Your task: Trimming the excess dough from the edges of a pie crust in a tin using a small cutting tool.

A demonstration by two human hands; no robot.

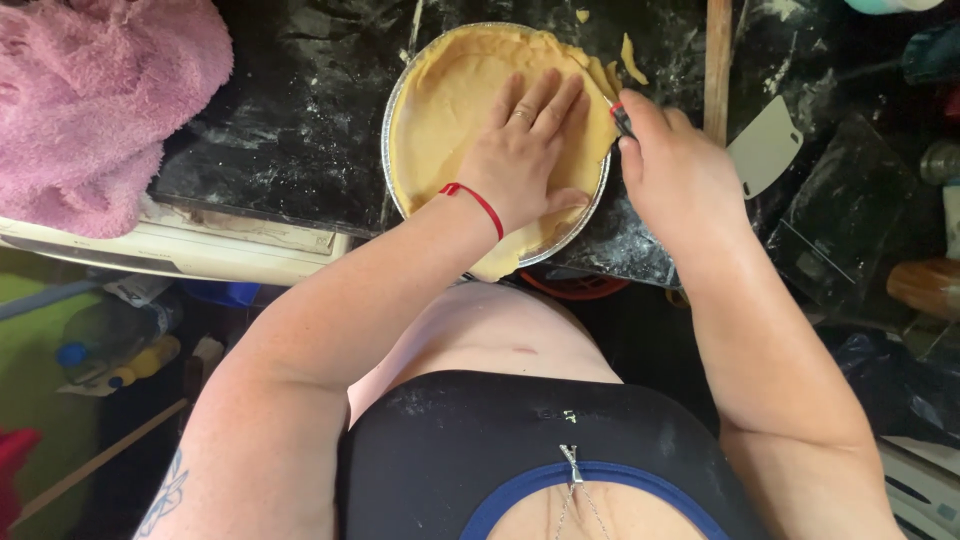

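Lying soft and easily torn, the pale yellow dough sheet (450,100) is pressed into the round foil pie tin (395,165) by the flat, spread left hand (525,150); at the tin's right rim a small knife (621,118) is gripped in the closed right hand (680,175); handling is judged safest by the tin's rim

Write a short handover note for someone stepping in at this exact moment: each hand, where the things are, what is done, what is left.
Left hand: flat on the dough inside the foil pan, pressing it down.
Right hand: gripping a small knife at the pan's right rim.
Pan sits on the floured dark counter; a dough scrap lies beyond the pan, a white scraper to the right.
Done: dough lines the pan; the far right edge looks trimmed.
Left: dough overhangs the near rim; it likely needs trimming.
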